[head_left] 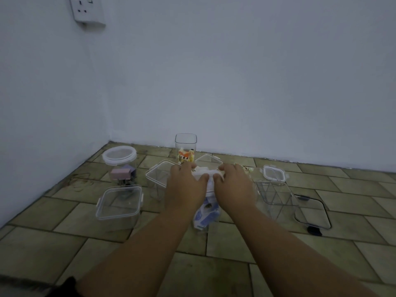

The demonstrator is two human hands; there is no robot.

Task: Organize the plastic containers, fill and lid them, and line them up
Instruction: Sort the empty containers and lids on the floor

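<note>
My left hand [185, 185] and my right hand [234, 185] both rest on the white-rimmed lid [206, 173] of a clear jar [206, 215] with blue-and-white packets inside, fingers curled over the lid's edge. Around it on the tiled floor stand several clear plastic containers: a round lidded jar [119, 162] with pink and purple items, a lidded square box [119, 205], a tall open container [185, 150] with colourful wrapped pieces, a lidded box [159, 174] behind my left hand, another lidded box [209, 161] behind the jar, and an open faceted container [276, 197] at the right.
A small white-rimmed lid [274, 173] lies behind the faceted container. A flat clear lid with dark clips [314, 213] lies on the floor at the far right. White walls meet in a corner at the left, with a socket [87, 9] high up.
</note>
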